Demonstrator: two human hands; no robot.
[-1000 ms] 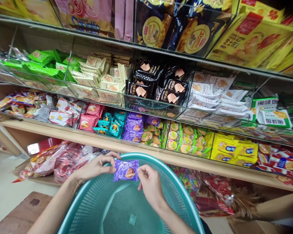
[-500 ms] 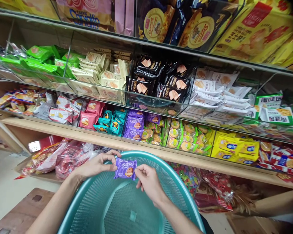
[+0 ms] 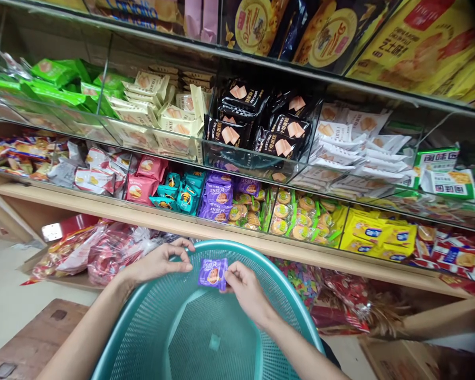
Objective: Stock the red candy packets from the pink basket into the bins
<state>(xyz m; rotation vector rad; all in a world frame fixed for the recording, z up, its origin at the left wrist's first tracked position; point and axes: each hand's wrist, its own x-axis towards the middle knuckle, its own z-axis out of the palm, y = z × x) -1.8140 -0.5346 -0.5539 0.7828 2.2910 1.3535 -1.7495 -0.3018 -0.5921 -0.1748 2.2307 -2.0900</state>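
A small purple cookie packet (image 3: 212,273) is pinched at its right edge by my right hand (image 3: 247,293), between thumb and curled fingers. Printed on its front are white characters and a round cookie. To its left, my left hand (image 3: 164,263) holds nothing; its thumb and bent fingers are apart, with a narrow gap between them and the packet. Both hands hover over a green plastic basket (image 3: 301,316), whose bottom shows no goods in it. Similar purple packets (image 3: 217,198) lie in a lower shelf compartment straight ahead.
Clear-fronted shelf compartments hold black dry-cake packets (image 3: 237,132), cream packets (image 3: 180,124), green packets (image 3: 59,74) and yellow packets (image 3: 370,232). A wooden shelf edge (image 3: 237,235) runs just behind the basket. Bagged red goods (image 3: 114,250) lie below at left. A brown wooden board (image 3: 35,338) is at lower left.
My left thumb and fingers have let go of the packet's left edge. My right hand now holds it alone, slightly further right. The view has shifted a little.
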